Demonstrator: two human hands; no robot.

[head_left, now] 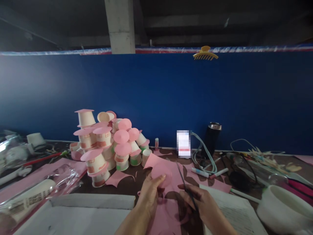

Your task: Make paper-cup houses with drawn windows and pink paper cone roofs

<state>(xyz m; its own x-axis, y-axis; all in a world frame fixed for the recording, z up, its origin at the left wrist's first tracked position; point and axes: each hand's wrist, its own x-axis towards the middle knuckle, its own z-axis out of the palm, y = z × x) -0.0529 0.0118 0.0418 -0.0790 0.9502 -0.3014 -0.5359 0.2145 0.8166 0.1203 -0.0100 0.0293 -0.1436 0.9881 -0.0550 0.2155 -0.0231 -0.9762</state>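
Observation:
My left hand (148, 193) is closed on a round pink paper disc (158, 170), its thumb lying flat over the edge. In my right hand (201, 200) is a pair of dark scissors (183, 176), the blades pointing up and away, just right of the disc. Whether the blades touch the paper I cannot tell. Under and behind both hands lies a pink paper sheet (176, 166) with curved cut edges. Left of my left hand is a pink paper scrap (119, 178). Beyond it stand several stacked paper cups (96, 164) with drawn windows and doors and pink paper discs on top.
A glue stick (156, 144), a blurred phone (184, 144) and a black bottle (211, 139) stand by the blue partition (156, 94). Markers (200, 172) and a coiled cable lie at right, near a white bowl (283, 209). A white box (90, 212) sits front left.

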